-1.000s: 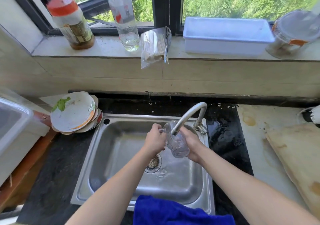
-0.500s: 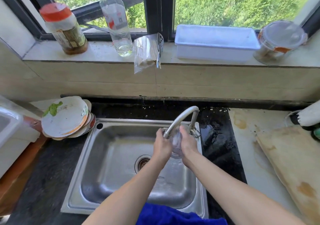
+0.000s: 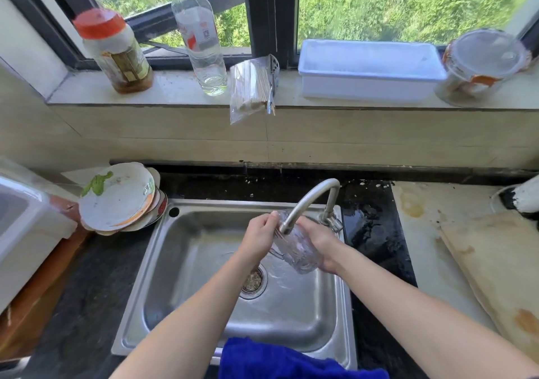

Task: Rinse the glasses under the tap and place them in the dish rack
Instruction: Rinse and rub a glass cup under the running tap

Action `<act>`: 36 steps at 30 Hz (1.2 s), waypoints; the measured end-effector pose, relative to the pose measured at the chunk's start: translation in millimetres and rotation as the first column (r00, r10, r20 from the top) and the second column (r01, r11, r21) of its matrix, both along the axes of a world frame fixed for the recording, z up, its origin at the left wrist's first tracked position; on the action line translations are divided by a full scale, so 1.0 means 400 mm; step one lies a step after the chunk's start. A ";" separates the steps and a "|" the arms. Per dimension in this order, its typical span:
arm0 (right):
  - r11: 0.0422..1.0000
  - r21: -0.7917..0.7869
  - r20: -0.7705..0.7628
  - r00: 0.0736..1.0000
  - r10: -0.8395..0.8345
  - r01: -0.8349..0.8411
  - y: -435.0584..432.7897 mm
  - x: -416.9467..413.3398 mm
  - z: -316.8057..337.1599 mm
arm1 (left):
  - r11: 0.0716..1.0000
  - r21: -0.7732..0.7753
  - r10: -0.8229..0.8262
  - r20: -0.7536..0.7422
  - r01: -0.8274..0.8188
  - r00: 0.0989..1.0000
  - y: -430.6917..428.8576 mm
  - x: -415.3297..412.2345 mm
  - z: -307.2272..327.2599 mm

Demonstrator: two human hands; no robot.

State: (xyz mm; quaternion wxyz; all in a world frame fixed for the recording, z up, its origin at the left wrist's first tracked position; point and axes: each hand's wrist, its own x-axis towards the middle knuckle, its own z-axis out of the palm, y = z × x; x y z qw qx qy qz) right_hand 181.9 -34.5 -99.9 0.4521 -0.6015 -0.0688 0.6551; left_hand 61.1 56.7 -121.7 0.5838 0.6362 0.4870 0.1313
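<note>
Clear glass (image 3: 299, 250) held tilted beneath the tap spout (image 3: 309, 201), over the sink (image 3: 189, 262). The left hand (image 3: 258, 240) curled round its upper end near the mouth; the right hand (image 3: 320, 241) wrapped the body. Probable hazards: the wet glass slipping from either grip and striking the sink, or its rim chipping against the tap spout, which lay just beside it.

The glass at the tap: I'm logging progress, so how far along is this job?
Done: nothing visible; nothing rinsed stands set aside in view. In hand: the left hand and right hand hold one glass at the tap, over the sink. Left: finish rinsing, then rack it; no rack clearly shows.
</note>
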 end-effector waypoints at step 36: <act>0.980 -0.170 0.440 0.898 -0.023 0.108 -0.024 -0.004 -0.002 | 0.910 -0.409 -0.048 0.061 0.069 0.997 -0.049 -0.063 0.043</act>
